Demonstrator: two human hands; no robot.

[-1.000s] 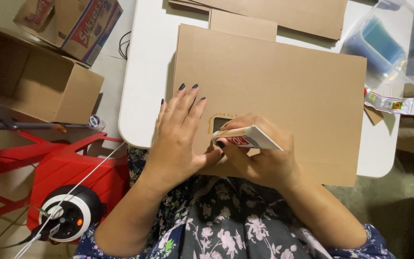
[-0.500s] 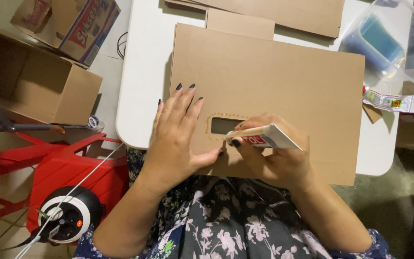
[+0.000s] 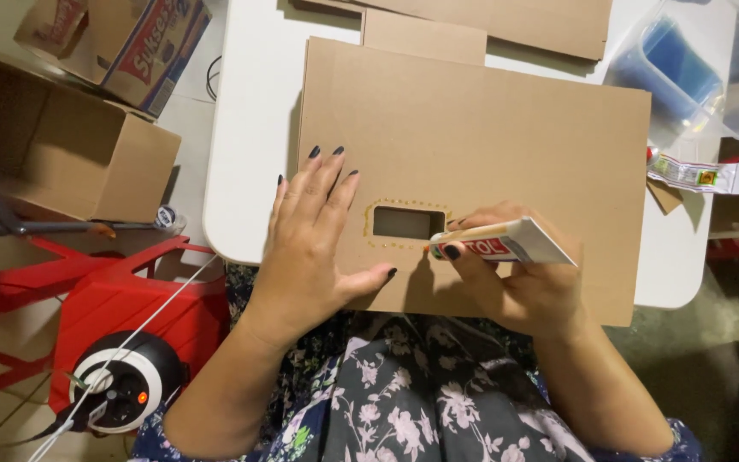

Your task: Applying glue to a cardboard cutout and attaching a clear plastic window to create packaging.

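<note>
Glue is being laid around a cut-out: the right hand (image 3: pixel 534 282) pinches a white and red glue tube (image 3: pixel 506 243) between thumb and fingers, its nozzle at the window's 3 o'clock edge, while the left hand (image 3: pixel 310 244) lies spread and flat, pressing the cardboard sheet (image 3: pixel 506 128) to the white surface (image 3: pixel 254 145). The rectangular window (image 3: pixel 407 222) sits near the sheet's lower middle, ringed by small glossy dots of glue. By my judgement the dotted ring looks nearly closed, so the next move calls for a steady squeeze along whatever edge is bare, with the sheet held still. At 1 o'clock stands a clear plastic tub (image 3: pixel 686 68) with something blue inside; at 3 o'clock lies a small flat tube (image 3: pixel 696 174) with green and yellow marks. At 10 o'clock an open brown carton (image 3: pixel 87 154) sits beside a printed red and white box (image 3: pixel 151 47).
</note>
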